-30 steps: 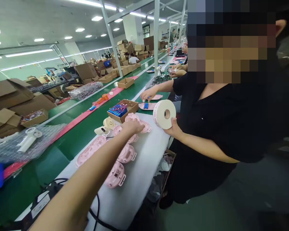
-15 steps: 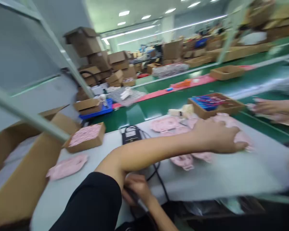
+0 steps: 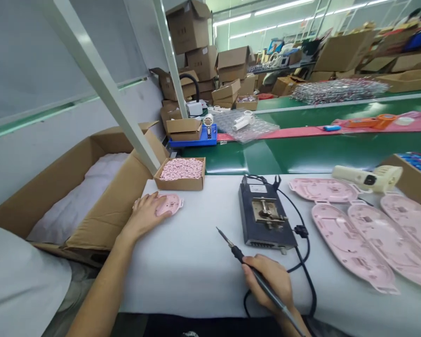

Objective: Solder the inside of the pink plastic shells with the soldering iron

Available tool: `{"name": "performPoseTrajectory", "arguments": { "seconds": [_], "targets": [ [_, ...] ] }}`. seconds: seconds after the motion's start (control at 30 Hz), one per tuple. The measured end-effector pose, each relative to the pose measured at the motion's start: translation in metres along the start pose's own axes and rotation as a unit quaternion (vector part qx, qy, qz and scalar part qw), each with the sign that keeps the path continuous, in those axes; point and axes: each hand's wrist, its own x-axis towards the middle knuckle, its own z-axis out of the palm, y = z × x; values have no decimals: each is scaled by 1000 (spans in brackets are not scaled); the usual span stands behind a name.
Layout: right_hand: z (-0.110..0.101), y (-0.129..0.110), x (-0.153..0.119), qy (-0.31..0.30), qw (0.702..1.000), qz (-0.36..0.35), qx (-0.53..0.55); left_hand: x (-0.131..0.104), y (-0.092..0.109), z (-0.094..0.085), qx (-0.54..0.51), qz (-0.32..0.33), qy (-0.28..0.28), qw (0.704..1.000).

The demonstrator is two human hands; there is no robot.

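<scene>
Near the far left corner of the bench [image 3: 192, 281], the left hand [image 3: 145, 217] is covering part of a pink shell [image 3: 170, 204], whether gripping I cannot tell, while the right hand [image 3: 270, 281], farther from it, is gripping a soldering iron [image 3: 237, 253] pointing leftward.

Over at the work surface's [image 3: 192, 262] far left corner sits a box [image 3: 180, 184] of small parts [image 3: 182, 168]; in front of it, by the left edge, the person's left hand [image 3: 145, 216] rests on a shell [image 3: 171, 204], with a carton [image 3: 105, 220] just outside that edge. To their right, a soldering station [image 3: 266, 233] lies toward the far edge, and in front of it, near the near edge, the right hand [image 3: 277, 276] holds a soldering iron [image 3: 236, 252]. Further right, more shells [image 3: 354, 248] lie close together, a fan [image 3: 358, 178] just behind them, while a conveyor [image 3: 231, 159] runs beyond the far edge.
</scene>
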Motion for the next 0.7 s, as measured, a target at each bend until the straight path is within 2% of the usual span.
{"name": "performPoseTrajectory", "arguments": {
  "seconds": [0.1,0.2,0.3,0.4,0.53,0.63,0.7],
  "targets": [
    [1,4,-11,-7,999,10,-39,-9,-5,12,21,-1,-42,999],
    [-5,6,-25,7,994,94,-55,-24,18,23,62,63,-55,995],
    [-16,-2,-17,11,985,169,-36,-45,46,28,87,117,-42,988],
    [-22,-10,22,-22,993,111,-31,-59,60,26,64,149,-63,985],
    [-11,-3,79,-91,996,20,2,-61,59,30,50,203,-97,973],
    [4,3,100,-136,989,-19,51,-60,57,38,44,222,-94,969],
    [11,6,106,-131,988,-23,77,-59,59,42,31,221,-84,971]
  ]
}}
